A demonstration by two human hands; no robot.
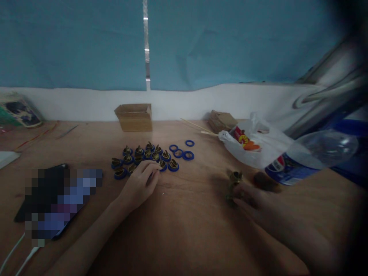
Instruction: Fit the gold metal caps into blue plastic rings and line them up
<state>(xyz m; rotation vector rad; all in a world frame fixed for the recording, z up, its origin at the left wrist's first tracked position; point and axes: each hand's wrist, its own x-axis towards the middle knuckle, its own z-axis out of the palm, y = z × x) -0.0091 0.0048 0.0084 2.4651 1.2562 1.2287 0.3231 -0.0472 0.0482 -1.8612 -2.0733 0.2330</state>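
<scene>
My left hand (142,182) reaches into the near side of a cluster of brass-coloured metal pieces with flaps, each seated in a blue ring. Its fingers are curled, the tips against one ringed piece (162,165); whether they hold anything is hidden. Another ringed piece (173,165) sits just right of it. My right hand (250,197) is closed low over the table at the right, blurred and in shadow. A brass-coloured metal piece (236,176) shows at its fingertips. Several loose blue rings (188,155) lie flat behind, between the two hands.
A small open cardboard box (135,119) stands by the wall. At right are a brown paper packet (221,120), a white plastic bag (241,147) and a tilted Pepsi bottle (299,165). A dark phone (43,191) and a pixelated lit screen (71,203) with cables lie left.
</scene>
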